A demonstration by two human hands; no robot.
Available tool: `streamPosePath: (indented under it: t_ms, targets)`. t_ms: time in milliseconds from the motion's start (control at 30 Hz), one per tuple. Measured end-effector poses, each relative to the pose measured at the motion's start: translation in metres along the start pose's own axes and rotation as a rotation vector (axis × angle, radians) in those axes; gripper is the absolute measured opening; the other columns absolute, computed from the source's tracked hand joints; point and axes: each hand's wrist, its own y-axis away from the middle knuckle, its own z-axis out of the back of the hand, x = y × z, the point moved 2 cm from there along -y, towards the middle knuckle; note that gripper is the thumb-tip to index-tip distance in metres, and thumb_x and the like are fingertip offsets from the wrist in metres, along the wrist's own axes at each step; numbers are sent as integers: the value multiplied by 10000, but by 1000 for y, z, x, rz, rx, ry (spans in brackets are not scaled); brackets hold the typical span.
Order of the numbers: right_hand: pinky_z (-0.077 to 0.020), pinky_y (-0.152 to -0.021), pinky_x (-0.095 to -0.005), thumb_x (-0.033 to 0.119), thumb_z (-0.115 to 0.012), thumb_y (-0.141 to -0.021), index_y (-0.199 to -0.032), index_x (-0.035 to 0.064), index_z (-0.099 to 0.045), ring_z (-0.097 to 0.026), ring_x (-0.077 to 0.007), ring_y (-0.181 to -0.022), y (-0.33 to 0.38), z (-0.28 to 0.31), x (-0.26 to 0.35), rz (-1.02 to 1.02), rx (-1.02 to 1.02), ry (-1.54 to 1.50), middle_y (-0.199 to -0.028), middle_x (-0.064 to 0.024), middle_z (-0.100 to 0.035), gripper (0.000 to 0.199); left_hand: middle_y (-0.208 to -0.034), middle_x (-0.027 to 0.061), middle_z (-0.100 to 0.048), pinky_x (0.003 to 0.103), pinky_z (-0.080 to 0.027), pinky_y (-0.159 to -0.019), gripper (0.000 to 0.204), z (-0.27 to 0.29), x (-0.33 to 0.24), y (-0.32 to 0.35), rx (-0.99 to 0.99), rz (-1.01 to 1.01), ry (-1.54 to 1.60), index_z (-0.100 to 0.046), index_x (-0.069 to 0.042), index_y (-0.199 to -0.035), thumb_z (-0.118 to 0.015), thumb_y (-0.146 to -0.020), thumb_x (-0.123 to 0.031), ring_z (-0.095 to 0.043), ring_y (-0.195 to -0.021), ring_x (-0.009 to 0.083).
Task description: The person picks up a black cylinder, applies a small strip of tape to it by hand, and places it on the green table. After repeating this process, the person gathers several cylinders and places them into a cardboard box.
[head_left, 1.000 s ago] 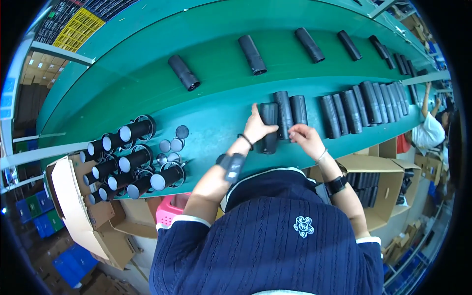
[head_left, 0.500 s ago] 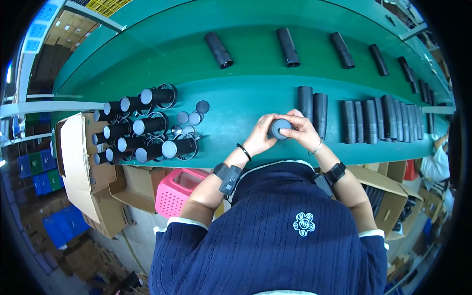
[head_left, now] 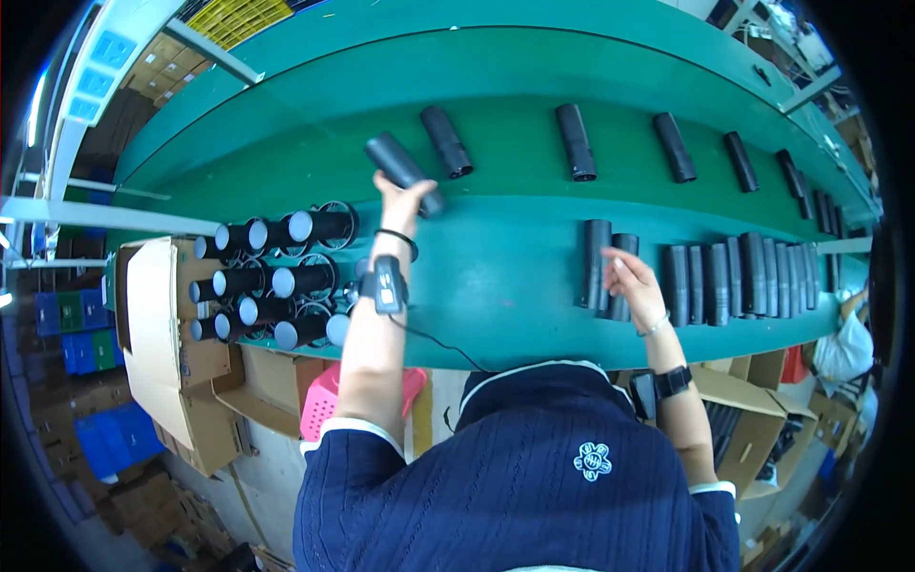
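Out over the darker green strip, my left hand is wrapped round a black cylindrical tube, which it holds tilted, close to another black tube lying on that strip. My right hand has its fingers apart and holds nothing. It hovers at two black tubes lying side by side on the lighter green work surface, the left tube and the right tube; its fingers partly cover the right one. Whether the fingertips touch them I cannot tell.
Several tubes lie in a row at the right. More lie spaced along the darker strip. At the left are stacked black cylinders with pale round ends and wire-like rings. A cardboard box and a pink basket stand by the near edge.
My hands have parted. My left hand has swung forward and left carrying the tube, while my right hand has moved right, to the two tubes. The view has shifted a little.
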Motion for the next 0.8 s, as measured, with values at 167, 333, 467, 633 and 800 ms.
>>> streamPosePath:
  t_ms: [167, 333, 467, 633, 800]
  targets:
    - [-435, -603, -205, 138, -515, -969, -1094, 50, -660, -572, -67, -705, 39, 37, -39, -113, -157, 25, -821, 14, -611, 211, -1235, 276, -518, 430, -491, -898, 1003, 42, 17, -92, -337, -15, -621, -188, -14, -1398, -827, -636, -142, -594, -1039, 402]
    - [-438, -595, -208, 118, -525, -952, -1071, 47, -661, -564, -63, -688, 57, 57, -54, -194, -265, 85, -798, 18, -613, 194, -1264, 215, -504, 522, -413, -915, 824, 46, 32, -106, -542, 88, -1215, -265, -171, -1440, -742, -781, -299, -451, -1197, 391]
    - [-456, -587, -220, 97, -529, -937, -1068, 20, -661, -581, -76, -677, 65, 70, -64, -185, -327, 203, -790, -3, -621, 201, -1180, 189, -528, 508, -412, -864, 618, -43, -8, -48, -458, -501, -1230, -418, -124, -1317, -684, -765, -206, -467, -1127, 377]
    - [-485, -564, -255, 67, -562, -891, -1210, -32, -592, -586, -109, -592, 30, 40, -59, -84, -244, 336, -750, -58, -630, 336, -885, 136, -677, 340, -522, -685, 327, -148, 50, 86, 536, -255, -581, -629, -17, -1039, -690, -822, -254, -651, -804, 211]
    - [-481, -536, -263, 121, -599, -886, -1258, 9, -584, -577, -109, -568, 5, 9, -67, -49, -29, 463, -736, -52, -630, 389, -937, 142, -660, 337, -530, -753, 606, -213, 87, 164, 672, 205, -233, -528, 74, -1167, -780, -776, -314, -642, -850, 214]
